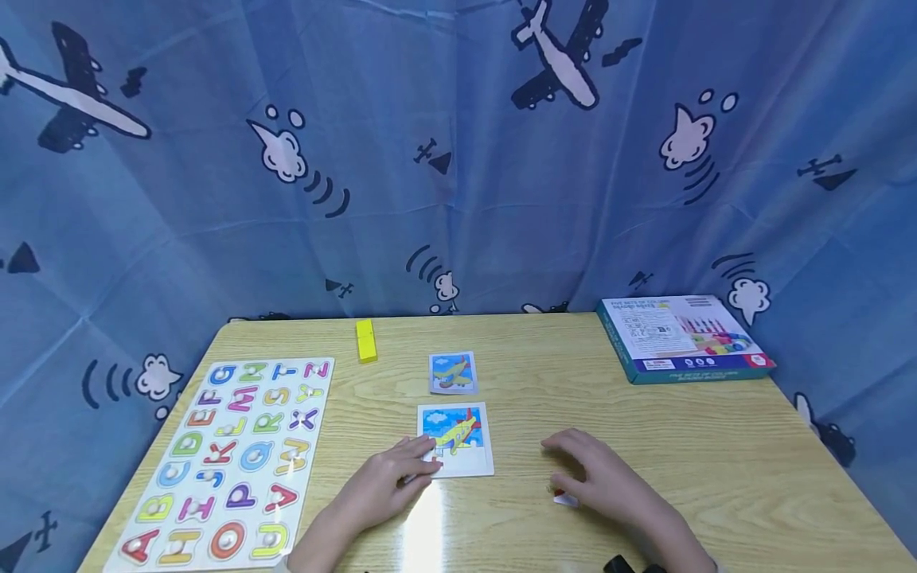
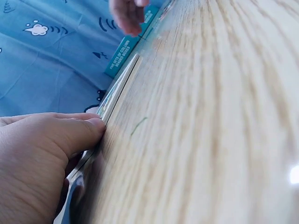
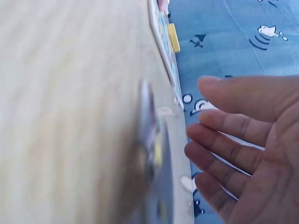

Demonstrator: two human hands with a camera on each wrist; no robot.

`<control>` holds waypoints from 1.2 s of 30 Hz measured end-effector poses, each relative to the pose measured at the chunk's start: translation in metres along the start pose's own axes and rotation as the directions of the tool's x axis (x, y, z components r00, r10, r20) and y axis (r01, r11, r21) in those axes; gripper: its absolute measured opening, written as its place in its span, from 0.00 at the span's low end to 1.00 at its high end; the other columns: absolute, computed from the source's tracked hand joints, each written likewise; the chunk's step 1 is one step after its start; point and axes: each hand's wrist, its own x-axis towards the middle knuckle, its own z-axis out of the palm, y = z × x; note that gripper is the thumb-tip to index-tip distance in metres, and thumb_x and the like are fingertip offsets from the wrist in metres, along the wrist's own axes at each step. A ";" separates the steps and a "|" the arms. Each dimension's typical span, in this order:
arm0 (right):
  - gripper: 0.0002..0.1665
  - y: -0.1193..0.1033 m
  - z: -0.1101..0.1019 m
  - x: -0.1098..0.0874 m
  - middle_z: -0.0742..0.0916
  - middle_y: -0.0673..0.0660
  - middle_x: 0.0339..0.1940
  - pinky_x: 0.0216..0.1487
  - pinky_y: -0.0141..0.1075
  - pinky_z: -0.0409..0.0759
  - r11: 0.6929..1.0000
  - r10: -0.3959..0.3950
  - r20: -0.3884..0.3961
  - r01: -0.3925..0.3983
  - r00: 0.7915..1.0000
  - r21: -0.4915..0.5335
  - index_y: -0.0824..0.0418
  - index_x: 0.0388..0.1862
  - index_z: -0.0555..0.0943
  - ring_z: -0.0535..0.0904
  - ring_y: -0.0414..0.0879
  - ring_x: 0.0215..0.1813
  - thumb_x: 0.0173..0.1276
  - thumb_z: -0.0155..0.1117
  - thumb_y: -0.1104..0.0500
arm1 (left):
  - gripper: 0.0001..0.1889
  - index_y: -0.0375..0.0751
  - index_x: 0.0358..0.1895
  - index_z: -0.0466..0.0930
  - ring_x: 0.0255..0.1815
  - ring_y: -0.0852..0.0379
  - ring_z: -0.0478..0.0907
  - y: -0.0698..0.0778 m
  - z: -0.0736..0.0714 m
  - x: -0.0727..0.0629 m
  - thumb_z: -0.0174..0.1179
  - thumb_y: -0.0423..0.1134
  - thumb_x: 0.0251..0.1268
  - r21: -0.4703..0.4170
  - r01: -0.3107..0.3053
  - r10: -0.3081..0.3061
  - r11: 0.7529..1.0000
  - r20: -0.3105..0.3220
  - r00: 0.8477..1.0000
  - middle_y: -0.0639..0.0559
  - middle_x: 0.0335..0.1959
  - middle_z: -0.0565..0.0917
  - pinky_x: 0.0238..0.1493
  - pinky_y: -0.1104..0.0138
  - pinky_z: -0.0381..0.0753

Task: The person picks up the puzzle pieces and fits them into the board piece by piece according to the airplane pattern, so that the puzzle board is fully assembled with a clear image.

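Note:
An airplane picture puzzle board (image 1: 473,464) with a white border lies on the table. My left hand (image 1: 390,481) rests at its lower left corner, fingers extended onto it; in the left wrist view the thumb (image 2: 86,135) touches the board's edge. To the right, my right hand (image 1: 605,481) hovers low over the table with fingers spread and the thumb apart. Just under that thumb shows a small white-edged puzzle piece (image 1: 565,499), mostly hidden by the hand. In the right wrist view a blurred, thin flat piece (image 3: 148,126) stands apart from the loose fingers (image 3: 229,144).
A smaller airplane picture card (image 1: 453,374) lies behind the board. Yellow blocks (image 1: 366,341) sit further back. On the left is an alphabet puzzle board (image 1: 239,426) with knobbed letters; a beaded boxes set (image 1: 684,338) lies at the back right. A blue airplane-print curtain (image 1: 458,159) hangs behind the table.

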 end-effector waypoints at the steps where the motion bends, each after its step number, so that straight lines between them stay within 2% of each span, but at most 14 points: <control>1: 0.22 0.003 0.000 -0.004 0.82 0.49 0.52 0.58 0.51 0.77 1.000 -0.018 -0.010 0.017 1.000 -0.014 0.58 0.54 0.78 0.77 0.51 0.57 0.62 0.66 0.53 | 0.11 0.48 0.47 0.86 0.63 0.53 0.74 0.000 0.000 0.000 0.62 0.41 0.62 0.001 0.001 -0.001 1.000 0.002 1.000 0.49 0.59 0.79 0.67 0.58 0.71; 6: 0.24 0.014 0.003 -0.018 0.80 0.43 0.49 0.54 0.45 0.78 0.998 -0.017 -0.027 0.015 0.999 -0.066 0.53 0.49 0.79 0.74 0.44 0.53 0.56 0.71 0.46 | 0.11 0.47 0.47 0.85 0.63 0.53 0.74 0.000 -0.001 0.000 0.62 0.41 0.62 0.002 0.003 -0.003 1.000 0.007 1.000 0.49 0.59 0.79 0.67 0.58 0.70; 11: 0.20 0.021 0.006 -0.022 0.77 0.40 0.44 0.50 0.43 0.76 0.996 -0.008 -0.055 0.003 0.998 -0.092 0.47 0.39 0.78 0.69 0.41 0.50 0.49 0.75 0.48 | 0.11 0.48 0.47 0.85 0.64 0.53 0.73 0.001 -0.002 0.001 0.62 0.41 0.62 -0.009 0.019 -0.019 1.000 0.018 1.000 0.49 0.60 0.78 0.67 0.58 0.70; 17: 0.16 0.026 0.008 -0.024 0.75 0.38 0.39 0.46 0.39 0.73 0.996 -0.021 -0.068 0.014 0.997 -0.090 0.43 0.32 0.75 0.66 0.38 0.47 0.50 0.75 0.47 | 0.11 0.48 0.47 0.85 0.64 0.54 0.73 0.001 -0.001 0.000 0.62 0.41 0.63 -0.009 0.023 -0.023 1.000 0.024 0.999 0.49 0.60 0.78 0.67 0.58 0.70; 23: 0.14 0.024 0.009 -0.021 0.76 0.36 0.39 0.48 0.40 0.75 0.997 -0.017 -0.076 0.011 0.997 -0.078 0.42 0.33 0.75 0.68 0.37 0.47 0.54 0.72 0.46 | 0.11 0.48 0.47 0.85 0.64 0.54 0.73 0.001 -0.001 0.000 0.62 0.41 0.63 -0.010 0.031 -0.030 0.999 0.024 0.999 0.49 0.60 0.78 0.68 0.58 0.69; 28: 0.14 0.017 0.010 -0.017 0.79 0.36 0.40 0.47 0.38 0.79 0.996 -0.045 -0.098 0.037 0.994 -0.080 0.44 0.38 0.77 0.72 0.34 0.45 0.55 0.72 0.50 | 0.11 0.48 0.48 0.85 0.64 0.54 0.73 0.001 -0.001 0.000 0.62 0.41 0.63 -0.012 0.030 -0.029 0.999 0.024 0.999 0.50 0.60 0.78 0.68 0.58 0.69; 32: 0.14 0.010 0.011 -0.009 0.80 0.37 0.38 0.44 0.35 0.81 0.994 -0.087 -0.111 0.079 0.990 -0.073 0.47 0.39 0.77 0.74 0.33 0.42 0.55 0.72 0.55 | 0.11 0.48 0.47 0.85 0.64 0.54 0.73 0.000 0.000 0.000 0.62 0.41 0.63 -0.017 0.023 -0.022 1.000 0.015 1.000 0.49 0.60 0.78 0.68 0.58 0.69; 36: 0.13 0.001 0.012 0.001 0.80 0.39 0.38 0.41 0.33 0.80 0.995 -0.090 -0.087 0.085 0.992 -0.060 0.49 0.40 0.77 0.74 0.32 0.40 0.57 0.70 0.56 | 0.11 0.48 0.47 0.86 0.64 0.54 0.73 0.000 0.000 0.000 0.62 0.41 0.62 -0.014 0.019 -0.019 1.000 0.010 1.000 0.49 0.60 0.78 0.67 0.58 0.70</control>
